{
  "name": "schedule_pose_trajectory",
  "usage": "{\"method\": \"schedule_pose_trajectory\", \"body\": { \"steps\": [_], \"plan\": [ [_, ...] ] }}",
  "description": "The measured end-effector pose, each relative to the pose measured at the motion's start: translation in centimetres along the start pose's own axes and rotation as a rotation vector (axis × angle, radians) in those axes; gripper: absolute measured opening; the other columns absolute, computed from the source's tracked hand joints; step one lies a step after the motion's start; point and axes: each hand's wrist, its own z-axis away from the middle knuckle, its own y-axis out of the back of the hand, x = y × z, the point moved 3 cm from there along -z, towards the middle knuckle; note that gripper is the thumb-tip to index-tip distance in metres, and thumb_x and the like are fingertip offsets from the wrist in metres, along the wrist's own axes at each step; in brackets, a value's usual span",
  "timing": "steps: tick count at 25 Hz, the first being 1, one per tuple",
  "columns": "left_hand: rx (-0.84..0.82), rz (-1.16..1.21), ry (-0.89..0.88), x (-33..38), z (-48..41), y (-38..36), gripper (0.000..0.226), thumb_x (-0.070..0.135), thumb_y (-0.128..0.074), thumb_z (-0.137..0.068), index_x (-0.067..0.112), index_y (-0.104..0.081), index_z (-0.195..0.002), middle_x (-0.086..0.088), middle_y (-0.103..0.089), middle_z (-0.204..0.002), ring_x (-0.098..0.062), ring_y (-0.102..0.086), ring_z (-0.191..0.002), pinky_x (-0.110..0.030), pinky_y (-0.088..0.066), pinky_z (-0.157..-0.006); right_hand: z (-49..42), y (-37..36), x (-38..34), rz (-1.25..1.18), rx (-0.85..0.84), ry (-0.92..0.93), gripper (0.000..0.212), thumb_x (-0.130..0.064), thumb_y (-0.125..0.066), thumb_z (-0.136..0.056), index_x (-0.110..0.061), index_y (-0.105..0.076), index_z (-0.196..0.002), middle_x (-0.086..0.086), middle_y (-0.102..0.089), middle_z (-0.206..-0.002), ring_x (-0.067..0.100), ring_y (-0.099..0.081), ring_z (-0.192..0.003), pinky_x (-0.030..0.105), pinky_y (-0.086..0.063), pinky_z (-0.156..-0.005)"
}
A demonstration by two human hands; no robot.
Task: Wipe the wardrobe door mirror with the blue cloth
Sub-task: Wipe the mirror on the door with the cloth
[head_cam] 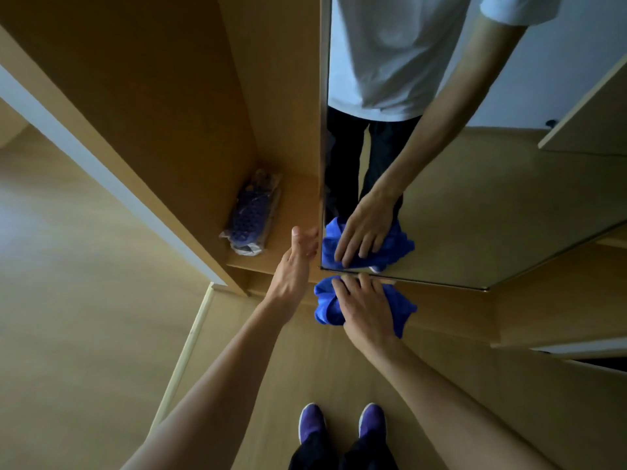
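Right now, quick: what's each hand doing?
Left hand: grips the wardrobe door by its edge.
Right hand: open, flat fingers pressing the blue cloth at the bottom of the mirror.

Counted: left hand (293,266) and right hand (364,308), two; cloth (325,310), one; mirror (475,198), one; shoes (310,424) (372,420), two; wrapped packet (252,212), one.
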Motion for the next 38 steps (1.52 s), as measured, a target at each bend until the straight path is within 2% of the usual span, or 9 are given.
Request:
{"method": "schedule_pose_trajectory", "body": {
  "steps": [4,8,11,15,19,23,29,35,38],
  "plan": [
    [-0.001,-0.030,0.044,-2.0,0.2,-0.8,0.063,0.061,-0.012,-0.104,0.034,-0.034,-0.156,0.006,-0.045,-0.155,-0.015,-0.048,-0.135,-0.041,-0.028,-0.120,1.7,-0.9,2.3,-0.377,-0.054,-0.206,0.055,-0.014,-0.064,-0.080,-0.021,-0.054,-0.134,-0.003,-0.065,-0.121,0.026,-0.055,-0.106,0.036,-0.043,-0.095],
    [0.026,-0.029,0.045,-2.6,-0.1,-1.2,0.060,0.061,-0.013,-0.104,0.037,-0.033,-0.155,0.007,-0.044,-0.155,-0.015,-0.049,-0.134,-0.047,-0.029,-0.121,2.3,-2.7,2.3,-1.182,-0.160,-0.624,0.024,-0.021,-0.065,-0.085,-0.024,-0.060,-0.108,-0.004,-0.070,-0.094,0.021,-0.065,-0.091,0.029,-0.048,-0.072],
    [0.025,-0.030,0.034,-3.0,-0.2,-1.1,0.060,0.063,-0.015,-0.103,0.039,-0.034,-0.154,0.008,-0.044,-0.155,-0.019,-0.047,-0.138,-0.047,-0.031,-0.120,2.2,-3.7,1.4,-1.568,-0.227,-0.884,0.021,-0.027,-0.068,-0.090,-0.016,-0.064,-0.107,0.003,-0.071,-0.099,0.019,-0.068,-0.092,0.028,-0.050,-0.072],
    [0.016,-0.030,0.024,-3.6,-0.2,-0.9,0.059,0.063,-0.016,-0.103,0.040,-0.035,-0.153,0.009,-0.044,-0.155,-0.018,-0.047,-0.137,-0.040,-0.034,-0.115,1.4,-4.6,-0.1,-1.977,-0.437,-1.116,0.034,-0.025,-0.064,-0.092,-0.004,-0.063,-0.120,0.017,-0.072,-0.115,0.030,-0.070,-0.105,0.040,-0.057,-0.091],
    [0.018,-0.041,0.028,-3.6,-0.3,-1.0,0.060,0.066,-0.018,-0.101,0.043,-0.037,-0.152,0.011,-0.045,-0.154,-0.012,-0.053,-0.129,-0.040,-0.037,-0.116,-0.2,-4.1,-1.9,-2.247,-0.486,-1.092,0.039,-0.017,-0.053,-0.093,0.002,-0.062,-0.127,0.026,-0.066,-0.125,0.040,-0.064,-0.117,0.051,-0.047,-0.107],
    [0.015,-0.110,0.013,-3.0,0.1,-1.1,0.033,0.066,-0.017,-0.101,0.071,-0.042,-0.123,0.029,-0.053,-0.132,0.012,-0.063,-0.101,-0.027,-0.043,-0.099,-1.2,-3.3,-2.4,-2.417,-0.420,-1.051,0.024,-0.011,-0.055,-0.092,-0.005,-0.070,-0.110,0.020,-0.074,-0.108,0.037,-0.071,-0.099,0.049,-0.055,-0.092],
    [0.030,-0.060,0.037,-3.6,-0.5,-1.6,0.057,0.063,-0.020,-0.103,0.042,-0.030,-0.155,0.006,-0.039,-0.160,-0.015,-0.056,-0.121,-0.043,-0.038,-0.116,-0.2,-3.8,-0.1,-2.393,-0.349,-1.115,0.022,-0.007,-0.055,-0.091,0.003,-0.066,-0.107,0.022,-0.074,-0.101,0.039,-0.068,-0.104,0.053,-0.047,-0.106],
    [0.057,-0.066,0.038,-3.5,-0.9,-1.7,0.040,0.051,-0.031,-0.108,0.054,-0.029,-0.148,0.012,-0.049,-0.145,-0.019,-0.057,-0.121,-0.048,-0.041,-0.113,1.9,-3.5,5.1,-2.371,-0.126,-1.312,0.038,-0.007,-0.055,-0.093,0.005,-0.058,-0.129,0.025,-0.062,-0.129,0.039,-0.062,-0.116,0.051,-0.047,-0.105],
    [0.030,-0.105,0.015,-3.6,-1.2,-1.3,0.037,0.037,-0.042,-0.109,0.071,-0.038,-0.124,0.022,-0.056,-0.131,-0.019,-0.055,-0.127,-0.051,-0.039,-0.115,3.3,-3.4,7.2,-2.373,0.012,-1.385,0.036,-0.008,-0.056,-0.092,0.002,-0.061,-0.126,0.022,-0.066,-0.122,0.037,-0.066,-0.106,0.049,-0.053,-0.095]
  ]
}}
